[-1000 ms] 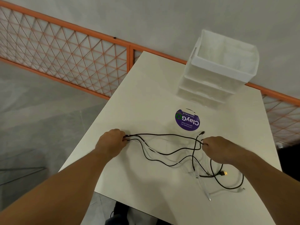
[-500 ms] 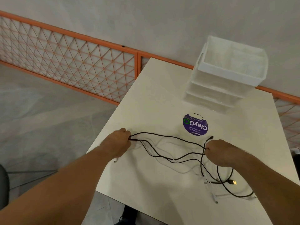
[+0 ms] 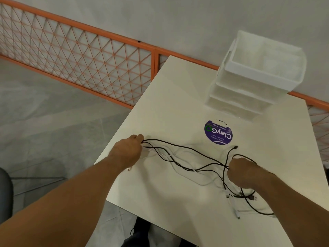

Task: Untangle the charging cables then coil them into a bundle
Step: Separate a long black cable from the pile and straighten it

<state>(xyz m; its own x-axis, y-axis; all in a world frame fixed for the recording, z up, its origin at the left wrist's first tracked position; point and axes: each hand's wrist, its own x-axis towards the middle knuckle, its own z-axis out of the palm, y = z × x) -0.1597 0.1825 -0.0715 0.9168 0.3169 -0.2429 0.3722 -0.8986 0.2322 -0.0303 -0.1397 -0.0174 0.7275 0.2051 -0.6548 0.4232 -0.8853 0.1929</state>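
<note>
Okay, the white table [image 3: 178, 104] fills the right half of the view. Stacked white bins [image 3: 258, 77] sit at its far right corner, with a round purple sticker [image 3: 218, 132] just in front of them.

The charging cables lie on the near part of the table, strung between the two hands with their long axis running left to right. The black cables [image 3: 188, 148] cross each other mid-span and run over the faint white cables [image 3: 233, 205], so they are not separated yet.

The left hand [image 3: 127, 152] is at the table's left edge, fingers curled, pinching the black strands where they converge. The right hand [image 3: 243, 172] is clenched on the black strands at their crossing, with one loop arching over the knuckles.

The loose heap lies on the person's side of the right hand: a black loop, a USB plug [image 3: 252, 197] and white plug ends. One black plug tip [image 3: 235, 147] pokes out just beyond that hand, toward the sticker.

Judgement: still untangling, no coil started. The snarl sits right beside the right hand and well apart from the left, so the left anchors while the right works the ends free. Pulling straight along the axis could tighten the crossings.
</note>
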